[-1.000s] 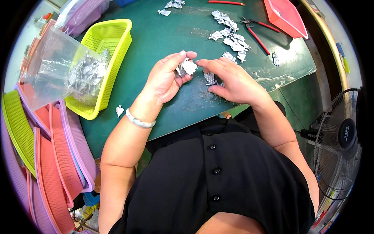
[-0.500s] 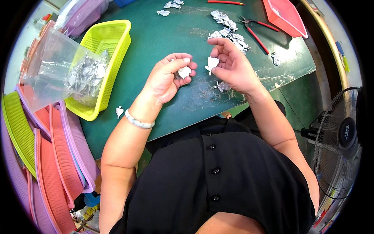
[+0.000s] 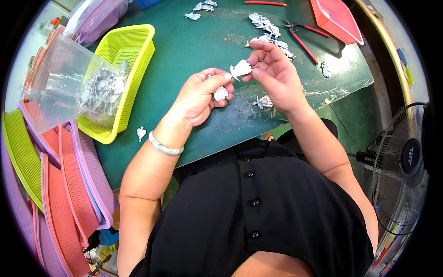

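Note:
Between my hands is a small flat silvery-white metal piece [image 3: 241,69] with a lobed outline and a thin stem. My right hand [image 3: 275,76] pinches its right side between thumb and forefinger, the other fingers loosely curled. The thumb and forefinger of my left hand [image 3: 199,94] meet the piece's left end. Further silvery pieces [image 3: 220,93] are tucked under the curled fingers of that same hand; how many is hidden. On the green table [image 3: 203,134], a few similar pieces [image 3: 264,102] lie just below my right hand, and a lone spade-shaped one [image 3: 141,134] rests by my left wrist.
A lime-green basket [image 3: 148,51] at the left holds a clear plastic bag [image 3: 60,83] of silvery pieces. More pieces [image 3: 265,25] lie beyond my right hand, near red-handled pliers [image 3: 304,46] and a pink tray [image 3: 339,23]. Stacked baskets [image 3: 60,207] stand left, a fan [image 3: 410,157] right.
My right hand has brought its metal piece left and slightly up, so that my left thumb and forefinger now meet it. The left hand has barely shifted and keeps its other pieces.

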`<state>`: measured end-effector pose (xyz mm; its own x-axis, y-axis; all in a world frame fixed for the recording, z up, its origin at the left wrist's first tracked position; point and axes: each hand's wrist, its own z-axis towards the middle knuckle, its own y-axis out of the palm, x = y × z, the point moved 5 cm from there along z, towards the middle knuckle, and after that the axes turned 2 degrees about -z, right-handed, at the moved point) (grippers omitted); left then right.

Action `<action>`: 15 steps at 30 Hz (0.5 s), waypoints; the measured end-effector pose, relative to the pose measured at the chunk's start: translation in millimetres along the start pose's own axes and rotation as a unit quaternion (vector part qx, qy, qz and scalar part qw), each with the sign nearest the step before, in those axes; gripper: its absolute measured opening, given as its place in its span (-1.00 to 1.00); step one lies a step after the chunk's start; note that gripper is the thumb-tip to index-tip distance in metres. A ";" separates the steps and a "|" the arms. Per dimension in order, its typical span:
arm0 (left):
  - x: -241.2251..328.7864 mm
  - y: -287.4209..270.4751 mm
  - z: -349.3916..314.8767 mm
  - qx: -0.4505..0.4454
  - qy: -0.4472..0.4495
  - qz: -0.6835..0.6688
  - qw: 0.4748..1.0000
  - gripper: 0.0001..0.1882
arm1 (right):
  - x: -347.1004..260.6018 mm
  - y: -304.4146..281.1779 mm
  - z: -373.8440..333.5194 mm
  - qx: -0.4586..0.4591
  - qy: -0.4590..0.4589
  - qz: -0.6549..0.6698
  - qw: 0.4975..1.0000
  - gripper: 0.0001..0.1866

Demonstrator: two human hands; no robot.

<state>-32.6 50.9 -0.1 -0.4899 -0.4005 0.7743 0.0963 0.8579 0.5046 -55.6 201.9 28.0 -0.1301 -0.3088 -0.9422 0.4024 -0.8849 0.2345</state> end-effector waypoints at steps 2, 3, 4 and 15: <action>1.1 -0.8 0.8 0.003 0.008 -0.004 1.000 -0.86 | 0.8 -1.4 -0.4 -0.004 0.007 0.010 1.000 -0.53; 1.5 -0.9 1.0 0.005 0.012 -0.006 1.000 -0.86 | 1.2 -1.8 -0.7 -0.005 0.009 0.017 1.000 -0.53; 2.1 -0.8 0.8 0.008 0.015 -0.008 1.000 -0.86 | 1.6 -2.1 -1.0 -0.006 0.012 0.023 1.000 -0.53; 5.9 -2.0 0.8 0.006 0.033 -0.030 0.999 -0.88 | 1.9 -1.6 -2.2 0.011 0.063 0.028 0.998 -0.53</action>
<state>-36.4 47.2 3.2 -0.4356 -0.4720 0.7664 0.0573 0.8352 0.5469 -54.6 203.5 25.3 0.0078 -0.3129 -0.9497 0.3862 -0.8751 0.2915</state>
